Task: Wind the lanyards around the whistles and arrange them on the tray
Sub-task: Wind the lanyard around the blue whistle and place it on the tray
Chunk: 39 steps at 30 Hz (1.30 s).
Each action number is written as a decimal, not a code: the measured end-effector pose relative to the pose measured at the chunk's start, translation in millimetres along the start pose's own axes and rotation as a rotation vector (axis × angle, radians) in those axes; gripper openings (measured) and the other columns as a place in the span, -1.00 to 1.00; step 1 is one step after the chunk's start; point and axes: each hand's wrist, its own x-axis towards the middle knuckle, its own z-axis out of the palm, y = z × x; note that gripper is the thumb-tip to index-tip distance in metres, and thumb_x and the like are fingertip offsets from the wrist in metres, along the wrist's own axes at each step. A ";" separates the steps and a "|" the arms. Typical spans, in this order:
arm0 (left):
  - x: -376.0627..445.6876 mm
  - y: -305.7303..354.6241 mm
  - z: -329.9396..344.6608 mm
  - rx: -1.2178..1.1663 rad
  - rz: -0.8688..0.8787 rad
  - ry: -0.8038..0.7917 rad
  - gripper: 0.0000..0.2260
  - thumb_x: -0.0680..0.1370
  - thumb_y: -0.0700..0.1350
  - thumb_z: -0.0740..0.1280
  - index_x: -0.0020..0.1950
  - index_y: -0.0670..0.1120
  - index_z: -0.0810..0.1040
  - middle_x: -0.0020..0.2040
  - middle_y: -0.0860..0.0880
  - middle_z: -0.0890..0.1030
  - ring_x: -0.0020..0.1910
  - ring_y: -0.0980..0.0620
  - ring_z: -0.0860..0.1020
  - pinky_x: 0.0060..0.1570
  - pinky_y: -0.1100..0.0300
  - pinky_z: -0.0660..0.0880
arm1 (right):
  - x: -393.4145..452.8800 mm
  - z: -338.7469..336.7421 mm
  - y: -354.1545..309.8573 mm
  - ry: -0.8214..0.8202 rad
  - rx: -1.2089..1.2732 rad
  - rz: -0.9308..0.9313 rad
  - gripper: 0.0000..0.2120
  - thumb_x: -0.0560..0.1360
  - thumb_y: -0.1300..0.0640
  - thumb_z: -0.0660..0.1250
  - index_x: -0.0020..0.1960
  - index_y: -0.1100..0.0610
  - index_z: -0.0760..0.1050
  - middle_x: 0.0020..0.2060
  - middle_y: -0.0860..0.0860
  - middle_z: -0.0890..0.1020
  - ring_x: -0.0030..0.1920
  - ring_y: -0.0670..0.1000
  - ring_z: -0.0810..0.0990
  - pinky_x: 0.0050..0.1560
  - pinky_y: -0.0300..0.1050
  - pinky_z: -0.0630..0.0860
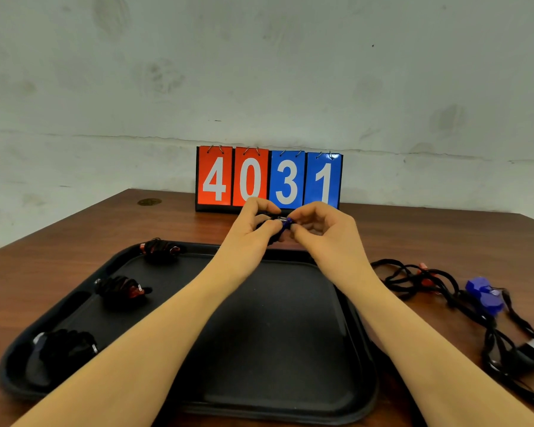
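Three wound whistles (124, 291) are already laid in a column on the tray (290, 349), left of and nearer than the hands. A fourth – a blue whistle (285, 224) – is pinched between the left hand (253, 224) and the right hand (319, 228), above the tray's far edge, its lanyard seemingly nearly wound. Right of the hands a tangle (475, 303) of unwound whistles is left on the surface – roughly half the task is judged done.

A single head-worn camera is looking forward and down, close over the brown wooden bench (413, 235), facing the pale wall (259, 72).
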 end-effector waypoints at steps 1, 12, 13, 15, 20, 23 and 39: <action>-0.3 0.6 -0.2 -0.021 -0.002 -0.006 -0.87 0.57 -0.25 0.20 0.01 -0.01 0.37 -0.09 0.00 0.55 -0.20 0.15 0.58 -0.17 0.41 0.52 | -0.1 -0.2 -0.2 0.008 0.023 0.015 -0.80 0.45 0.32 0.35 -0.14 0.03 0.52 -0.18 -0.04 0.63 -0.10 -0.05 0.63 0.00 -0.20 0.58; -3.0 0.8 1.3 0.012 0.036 -0.113 -0.86 0.55 -0.25 0.23 0.03 -0.03 0.39 0.04 -0.09 0.55 -0.04 0.09 0.56 -0.06 0.35 0.52 | 2.6 -3.5 2.8 0.088 -0.244 -0.199 -0.84 0.43 0.39 0.32 -0.14 0.18 0.60 -0.23 -0.12 0.50 -0.14 -0.15 0.51 -0.10 -0.48 0.42; -3.0 0.5 1.3 0.011 0.037 -0.114 -0.86 0.55 -0.25 0.23 0.02 -0.02 0.39 0.04 -0.09 0.55 -0.04 0.08 0.55 -0.06 0.35 0.52 | 3.2 -3.6 4.4 0.096 -0.265 -0.233 -0.85 0.43 0.40 0.32 -0.13 0.21 0.61 -0.23 -0.13 0.48 -0.15 -0.17 0.50 -0.11 -0.49 0.41; -3.2 0.5 1.7 -0.002 0.044 -0.109 -0.85 0.54 -0.26 0.24 0.00 -0.01 0.39 0.03 -0.09 0.55 -0.03 0.08 0.56 -0.04 0.32 0.53 | 4.0 -3.8 6.5 0.105 -0.304 -0.284 -0.85 0.42 0.41 0.32 -0.13 0.24 0.62 -0.21 -0.09 0.48 -0.15 -0.18 0.49 -0.11 -0.49 0.41; -4.2 2.0 1.9 -0.047 0.065 -0.103 -0.84 0.54 -0.29 0.25 -0.02 -0.03 0.38 -0.05 0.00 0.56 -0.08 0.13 0.57 -0.06 0.34 0.53 | 4.1 -3.7 5.8 0.098 -0.314 -0.307 -0.83 0.44 0.41 0.30 -0.08 0.24 0.63 -0.19 -0.08 0.49 -0.15 -0.18 0.49 -0.08 -0.49 0.41; -3.3 2.3 3.7 -0.080 0.070 -0.053 -0.86 0.54 -0.29 0.23 -0.03 -0.05 0.39 -0.05 -0.01 0.54 -0.05 0.08 0.54 -0.09 0.34 0.53 | 3.6 -4.0 4.5 0.107 -0.280 -0.244 -0.81 0.45 0.39 0.30 -0.03 0.22 0.63 -0.18 -0.10 0.51 -0.11 -0.20 0.51 -0.02 -0.50 0.42; 2.2 -1.5 0.1 0.085 0.028 0.097 -0.86 0.53 -0.29 0.23 -0.07 -0.04 0.41 0.00 -0.07 0.54 0.04 0.01 0.55 -0.06 0.32 0.49 | -6.7 4.4 -8.6 0.023 -0.174 -0.152 -0.85 0.42 0.35 0.34 -0.12 0.12 0.54 -0.25 -0.08 0.56 -0.23 -0.15 0.52 -0.17 -0.47 0.44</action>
